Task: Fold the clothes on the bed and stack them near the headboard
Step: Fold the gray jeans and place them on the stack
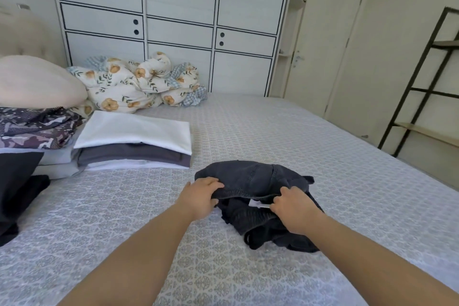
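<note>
A crumpled dark grey pair of shorts (pixel 258 176) lies in the middle of the bed (pixel 323 146). My left hand (pixel 201 196) grips its elastic waistband at the left end. My right hand (pixel 293 206) pinches the waistband at the right, beside a small white label (pixel 257 204). A stack of folded clothes (pixel 134 141), white on top with dark grey and white below, sits to the left near the beige headboard (pixel 27 35).
Dark patterned fabric (pixel 32 126) and a black garment (pixel 17 189) lie at the left edge. A beige pillow (pixel 37 82) and a bunched floral duvet (pixel 139 82) sit by the wardrobe (pixel 173 20). A black metal shelf (pixel 427 82) stands at right.
</note>
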